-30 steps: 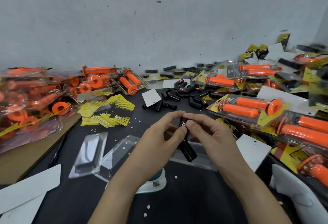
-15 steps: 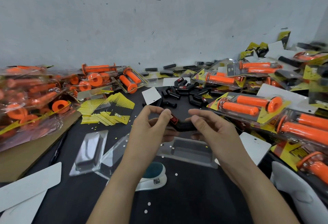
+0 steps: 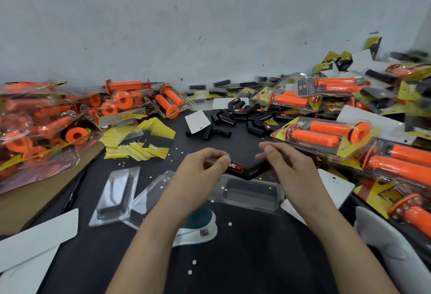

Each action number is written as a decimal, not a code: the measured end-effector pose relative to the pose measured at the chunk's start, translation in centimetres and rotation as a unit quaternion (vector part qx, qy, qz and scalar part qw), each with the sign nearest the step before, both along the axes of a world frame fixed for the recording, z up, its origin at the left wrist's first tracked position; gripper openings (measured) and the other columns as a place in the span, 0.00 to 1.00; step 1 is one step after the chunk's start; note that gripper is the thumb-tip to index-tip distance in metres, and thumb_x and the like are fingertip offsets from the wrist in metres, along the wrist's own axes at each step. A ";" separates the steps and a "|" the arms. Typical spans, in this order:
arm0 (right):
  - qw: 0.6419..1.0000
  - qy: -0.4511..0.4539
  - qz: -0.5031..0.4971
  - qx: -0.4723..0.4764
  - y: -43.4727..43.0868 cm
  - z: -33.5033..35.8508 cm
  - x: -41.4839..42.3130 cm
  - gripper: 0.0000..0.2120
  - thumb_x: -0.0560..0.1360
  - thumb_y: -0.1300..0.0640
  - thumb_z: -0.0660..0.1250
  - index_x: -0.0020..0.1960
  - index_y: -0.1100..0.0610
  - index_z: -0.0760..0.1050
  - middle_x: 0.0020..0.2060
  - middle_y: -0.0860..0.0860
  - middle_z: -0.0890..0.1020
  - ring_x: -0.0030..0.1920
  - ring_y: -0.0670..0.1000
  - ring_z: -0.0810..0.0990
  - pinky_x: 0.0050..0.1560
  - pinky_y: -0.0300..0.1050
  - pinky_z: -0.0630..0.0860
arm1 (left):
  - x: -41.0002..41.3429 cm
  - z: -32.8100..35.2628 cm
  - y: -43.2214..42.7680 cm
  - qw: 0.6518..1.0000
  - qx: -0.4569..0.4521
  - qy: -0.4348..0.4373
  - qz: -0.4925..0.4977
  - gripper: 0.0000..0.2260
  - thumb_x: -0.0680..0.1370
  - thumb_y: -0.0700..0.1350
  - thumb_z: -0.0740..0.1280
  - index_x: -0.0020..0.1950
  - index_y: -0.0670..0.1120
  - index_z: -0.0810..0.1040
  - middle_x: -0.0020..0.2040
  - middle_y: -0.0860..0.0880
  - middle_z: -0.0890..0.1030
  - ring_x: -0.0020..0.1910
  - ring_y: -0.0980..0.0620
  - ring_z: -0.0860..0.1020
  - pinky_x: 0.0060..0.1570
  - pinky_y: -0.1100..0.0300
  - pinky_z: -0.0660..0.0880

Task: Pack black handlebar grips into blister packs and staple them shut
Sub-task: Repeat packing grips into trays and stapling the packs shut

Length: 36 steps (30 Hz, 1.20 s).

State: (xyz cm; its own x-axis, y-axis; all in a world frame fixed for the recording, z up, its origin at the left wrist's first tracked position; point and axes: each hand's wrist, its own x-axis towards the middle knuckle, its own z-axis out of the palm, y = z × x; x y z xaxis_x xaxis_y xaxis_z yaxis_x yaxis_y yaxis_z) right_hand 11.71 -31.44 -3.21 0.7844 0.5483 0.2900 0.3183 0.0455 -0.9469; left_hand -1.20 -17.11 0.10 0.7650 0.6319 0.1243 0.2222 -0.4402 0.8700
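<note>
A black bent handlebar grip (image 3: pixel 248 172) with a red label is held level between my hands, just above the far edge of a clear empty blister tray (image 3: pixel 251 194). My left hand (image 3: pixel 200 172) pinches its labelled left end with thumb and forefinger. My right hand (image 3: pixel 289 167) has its fingertips on the right end, which it partly hides. More loose black grips (image 3: pixel 235 116) lie in a heap further back on the black table. A teal and white stapler (image 3: pixel 200 226) sits below my left wrist.
Two more empty blisters (image 3: pixel 116 191) lie to the left. Yellow backing cards (image 3: pixel 140 139) are fanned out beyond them. Packs of orange grips are piled at the left (image 3: pixel 42 125) and right (image 3: pixel 326 132). White cards (image 3: pixel 35 244) and cardboard (image 3: pixel 35 195) lie near left.
The black grip went from upright between pinched fingers to lying level. My hands moved apart to its two ends, uncovering the blister tray beneath.
</note>
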 end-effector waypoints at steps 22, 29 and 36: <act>0.926 -0.186 -0.007 -0.330 -2.2 -1.6 1.6 0.15 0.83 0.55 0.58 0.69 0.47 0.72 0.60 0.47 0.81 0.60 0.48 0.77 0.57 0.44 0.75 | 1.6 -1.3 -1.3 0.984 0.108 0.121 -0.068 0.06 0.80 0.43 0.64 0.51 0.55 0.74 0.47 0.51 0.78 0.29 0.62 0.73 0.27 0.73 0.66; 0.921 -0.196 0.014 -0.337 -2.1 -1.9 1.7 0.15 0.83 0.58 0.59 0.66 0.44 0.73 0.60 0.43 0.80 0.60 0.45 0.77 0.56 0.39 0.73 | 1.4 -1.5 -1.6 0.966 0.190 0.148 -0.098 0.06 0.80 0.43 0.64 0.54 0.55 0.74 0.49 0.56 0.76 0.40 0.60 0.73 0.37 0.73 0.68; 0.915 -0.221 0.014 -0.338 -1.8 -1.7 1.8 0.16 0.83 0.59 0.59 0.66 0.43 0.74 0.58 0.44 0.80 0.58 0.46 0.77 0.58 0.45 0.76 | 1.9 -2.5 -0.8 0.946 0.237 0.199 -0.094 0.12 0.80 0.41 0.63 0.60 0.54 0.74 0.51 0.60 0.74 0.53 0.56 0.69 0.48 0.64 0.65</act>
